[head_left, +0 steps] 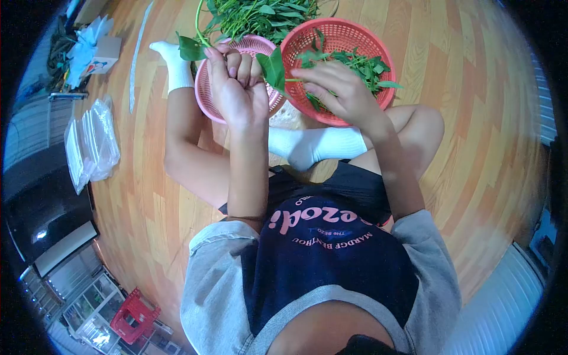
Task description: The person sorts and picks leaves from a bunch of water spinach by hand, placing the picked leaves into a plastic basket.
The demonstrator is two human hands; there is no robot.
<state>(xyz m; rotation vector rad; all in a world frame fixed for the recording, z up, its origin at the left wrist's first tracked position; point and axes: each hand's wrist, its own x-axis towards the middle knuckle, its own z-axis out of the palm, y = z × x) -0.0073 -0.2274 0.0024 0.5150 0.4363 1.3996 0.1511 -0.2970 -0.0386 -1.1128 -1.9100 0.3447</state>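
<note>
My left hand (236,89) is raised and closed around a green vegetable stem (198,32) with a leaf (190,48) hanging off its left side. My right hand (337,89) pinches a thin stalk that carries a broad leaf (273,68) between the two hands. Behind the left hand sits a pink basket (204,94). Under the right hand a red basket (355,32) holds plucked green leaves (361,64). A heap of leafy greens (260,15) lies on the floor beyond both baskets.
I sit cross-legged on a wooden floor (473,118) in white socks (319,145). Clear plastic bags (92,142) lie at the left, with a box and bags (94,50) further back. A red stool (133,316) stands at lower left.
</note>
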